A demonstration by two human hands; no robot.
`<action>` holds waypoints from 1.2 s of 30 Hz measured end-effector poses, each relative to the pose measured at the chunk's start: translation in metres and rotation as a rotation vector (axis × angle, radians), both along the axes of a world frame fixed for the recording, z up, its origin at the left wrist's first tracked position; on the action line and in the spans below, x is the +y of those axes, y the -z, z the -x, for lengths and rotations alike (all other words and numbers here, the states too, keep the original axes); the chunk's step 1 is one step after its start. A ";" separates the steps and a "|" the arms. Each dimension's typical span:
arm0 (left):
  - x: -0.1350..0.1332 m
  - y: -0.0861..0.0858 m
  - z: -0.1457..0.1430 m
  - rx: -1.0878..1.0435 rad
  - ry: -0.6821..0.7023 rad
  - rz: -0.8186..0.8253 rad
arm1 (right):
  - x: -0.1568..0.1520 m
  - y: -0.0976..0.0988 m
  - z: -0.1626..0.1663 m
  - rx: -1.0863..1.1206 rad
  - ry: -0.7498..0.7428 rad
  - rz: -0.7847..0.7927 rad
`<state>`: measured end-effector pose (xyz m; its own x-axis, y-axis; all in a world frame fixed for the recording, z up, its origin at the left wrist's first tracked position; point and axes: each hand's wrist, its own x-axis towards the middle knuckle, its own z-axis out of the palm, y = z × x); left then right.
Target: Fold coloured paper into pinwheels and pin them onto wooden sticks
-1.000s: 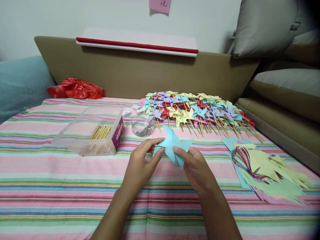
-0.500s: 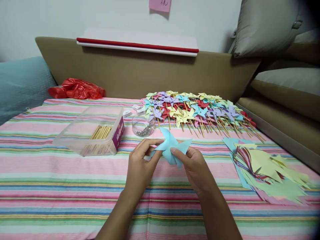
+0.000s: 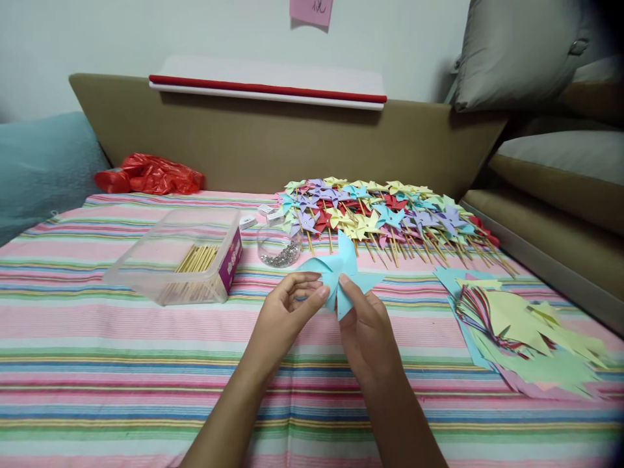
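A light blue paper pinwheel is held up in front of me, several of its points folded in toward the middle and no stick visible on it. My right hand grips it from the lower right, thumb pressed at the centre and the other fingers behind the paper. On the lower left side my left hand has its thumb and curled fingers closed at a blade. Just beyond the hands stands a round clear container of small silvery pins. Left of that, a clear plastic box holds thin wooden sticks.
Many finished pinwheels on sticks lie piled at the back right. Cut coloured paper sheets are stacked at the right. A red plastic bag rests at the back left, and small white boxes stand behind the container. Striped cloth covers the surface.
The pinwheel has turned in my hands, one point now facing upward. My right thumb has moved onto its centre, and my left hand has shifted slightly right with its grip changed.
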<state>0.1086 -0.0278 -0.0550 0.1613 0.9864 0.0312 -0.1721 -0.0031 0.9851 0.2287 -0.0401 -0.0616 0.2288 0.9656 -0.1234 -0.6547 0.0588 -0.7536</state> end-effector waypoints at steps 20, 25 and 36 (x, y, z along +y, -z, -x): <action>-0.002 0.004 -0.014 -0.323 -0.218 0.066 | -0.005 0.002 0.020 -0.171 0.083 -0.033; 0.007 0.006 -0.005 -0.502 -0.265 0.154 | -0.007 0.005 0.010 -0.533 0.146 -0.301; 0.006 0.005 -0.003 -0.358 -0.277 0.082 | -0.008 0.005 -0.003 -0.891 0.036 -0.354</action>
